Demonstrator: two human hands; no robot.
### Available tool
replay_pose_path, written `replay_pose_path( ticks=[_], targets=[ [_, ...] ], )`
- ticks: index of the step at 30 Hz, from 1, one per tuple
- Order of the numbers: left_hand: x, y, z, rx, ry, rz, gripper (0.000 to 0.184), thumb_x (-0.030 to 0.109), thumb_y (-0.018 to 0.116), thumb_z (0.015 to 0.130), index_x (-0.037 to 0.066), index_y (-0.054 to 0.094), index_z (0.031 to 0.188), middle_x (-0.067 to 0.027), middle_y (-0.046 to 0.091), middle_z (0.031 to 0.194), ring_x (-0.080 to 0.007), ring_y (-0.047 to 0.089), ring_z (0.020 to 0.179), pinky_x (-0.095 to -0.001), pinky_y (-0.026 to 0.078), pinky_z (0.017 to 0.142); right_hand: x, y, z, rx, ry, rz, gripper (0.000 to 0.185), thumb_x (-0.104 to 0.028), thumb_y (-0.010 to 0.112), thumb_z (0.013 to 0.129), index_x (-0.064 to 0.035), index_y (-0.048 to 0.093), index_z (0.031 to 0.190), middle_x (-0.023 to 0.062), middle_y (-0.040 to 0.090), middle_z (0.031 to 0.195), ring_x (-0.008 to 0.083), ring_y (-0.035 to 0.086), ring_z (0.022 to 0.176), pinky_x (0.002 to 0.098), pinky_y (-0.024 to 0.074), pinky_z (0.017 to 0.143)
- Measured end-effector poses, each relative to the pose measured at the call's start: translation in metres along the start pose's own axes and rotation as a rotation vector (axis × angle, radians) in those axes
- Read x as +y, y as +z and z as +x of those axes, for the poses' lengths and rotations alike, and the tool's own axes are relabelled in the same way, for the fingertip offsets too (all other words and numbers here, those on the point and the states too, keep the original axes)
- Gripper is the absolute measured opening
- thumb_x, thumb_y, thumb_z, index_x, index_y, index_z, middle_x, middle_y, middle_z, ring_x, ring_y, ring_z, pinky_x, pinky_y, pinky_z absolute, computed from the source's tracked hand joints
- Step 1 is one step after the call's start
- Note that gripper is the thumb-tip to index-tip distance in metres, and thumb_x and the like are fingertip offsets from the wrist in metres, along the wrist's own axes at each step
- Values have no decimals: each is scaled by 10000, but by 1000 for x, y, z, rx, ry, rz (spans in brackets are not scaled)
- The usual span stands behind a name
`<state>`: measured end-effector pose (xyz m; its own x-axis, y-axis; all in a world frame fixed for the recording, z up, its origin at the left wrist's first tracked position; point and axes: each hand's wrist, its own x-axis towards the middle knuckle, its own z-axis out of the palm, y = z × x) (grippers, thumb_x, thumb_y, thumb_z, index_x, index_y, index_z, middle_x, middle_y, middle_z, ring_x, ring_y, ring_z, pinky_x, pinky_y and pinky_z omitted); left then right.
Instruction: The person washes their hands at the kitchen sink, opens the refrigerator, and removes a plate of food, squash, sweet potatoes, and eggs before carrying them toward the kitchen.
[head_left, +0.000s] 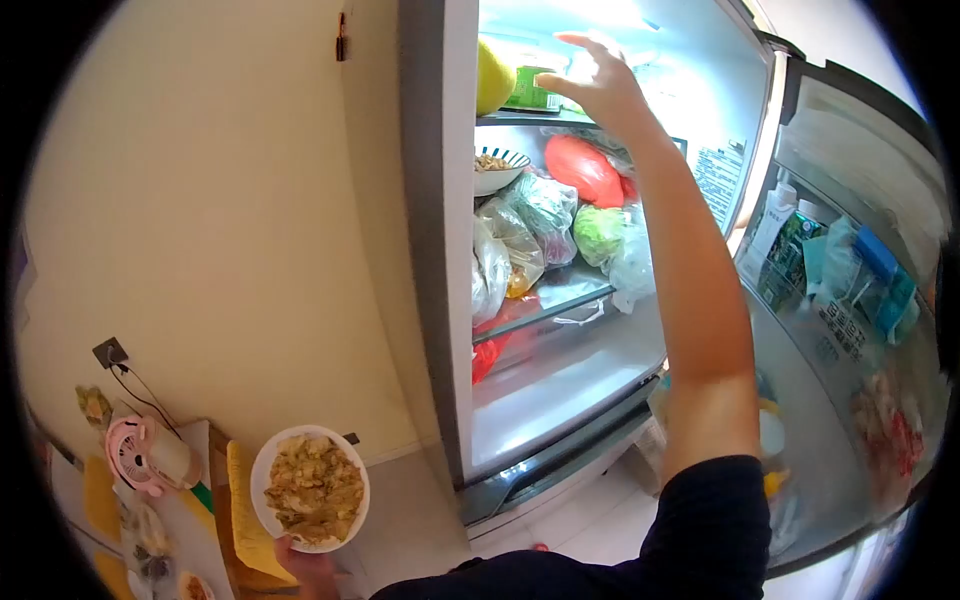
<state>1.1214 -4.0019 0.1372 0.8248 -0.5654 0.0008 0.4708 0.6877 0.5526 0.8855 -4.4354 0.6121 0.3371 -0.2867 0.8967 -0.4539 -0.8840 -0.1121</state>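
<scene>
Sleeve (712,510) closest; I see right hand (603,85) spread, green pack (530,92) below-left of its fingertips; left hand (308,568) grips bowl (259,482).

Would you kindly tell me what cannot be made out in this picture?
In the head view:
Left hand: the fingers beneath the white plate, hidden by it.
Right hand: whether it touches the green container; they overlap from this angle.
Striped bowl: its left side, hidden by the fridge's side wall.
Label inside: its wording, too small.
</scene>
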Motion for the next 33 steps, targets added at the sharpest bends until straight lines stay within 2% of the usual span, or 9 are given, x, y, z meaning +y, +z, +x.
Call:
replay_pose_path(
  ticks=[5,7,11,18,20,21,23,25,33],
  targets=[
    [-22,19,-14,198,130,36,725,282,536,689,61,299,1337,-141,436,1266,-303,479,1131,-453,452,906,22,34,49,-406,41,404,609,-372,749,690,-27,540,1146,82,609,979,147,583,830,288,474,728],
    [-35,9,-13,178,163,-12,694,271,537,715,53,299,1330,-165,432,1263,-310,485,1123,-463,466,884,22,48,49,-339,4,495,623,-415,757,668,-32,550,1115,81,615,965,145,575,867,286,469,745],
    [-45,21,-17,178,185,27,685,273,529,721,56,305,1331,-158,434,1273,-313,489,1126,-459,463,891,38,70,56,-201,-10,254,682,-481,774,617,-46,553,1095,100,621,965,171,576,888,281,460,763],
    [-61,42,-18,153,183,-7,694,289,546,722,68,310,1336,-144,444,1270,-317,484,1134,-462,461,893,108,3,93,-118,-288,221,530,-334,783,661,-38,593,1058,87,635,992,167,582,912,296,468,789],
    [-64,41,-17,143,202,-15,698,296,553,721,76,309,1337,-136,440,1264,-313,480,1134,-461,462,888,137,-13,109,-98,-270,183,507,-307,784,668,-36,599,1053,82,637,995,165,582,916,299,468,794],
    [-64,45,-19,159,223,-1,701,299,556,720,80,307,1337,-132,435,1262,-311,477,1135,-461,464,884,132,-14,106,-85,-99,283,436,-222,771,689,-27,614,1046,65,641,1005,162,587,907,305,468,808],
    [-64,50,-20,239,249,29,704,302,560,717,89,304,1338,-127,425,1261,-305,468,1140,-458,461,881,164,4,123,88,-170,62,444,-233,776,686,-23,618,1044,62,638,995,158,584,885,293,469,794],
    [-63,53,-22,371,266,68,706,303,562,716,100,300,1339,-125,414,1261,-300,456,1146,-455,452,884,138,-1,112,82,-173,-6,457,-253,777,685,-23,620,1047,61,636,986,156,577,882,291,468,793],
    [-67,33,-15,381,330,52,713,356,537,736,91,279,1347,-128,407,1263,-291,431,1172,-454,443,888,100,33,128,-51,-318,-91,512,-385,725,707,-105,623,1122,92,631,1010,206,575,921,306,443,855]
  ],
)
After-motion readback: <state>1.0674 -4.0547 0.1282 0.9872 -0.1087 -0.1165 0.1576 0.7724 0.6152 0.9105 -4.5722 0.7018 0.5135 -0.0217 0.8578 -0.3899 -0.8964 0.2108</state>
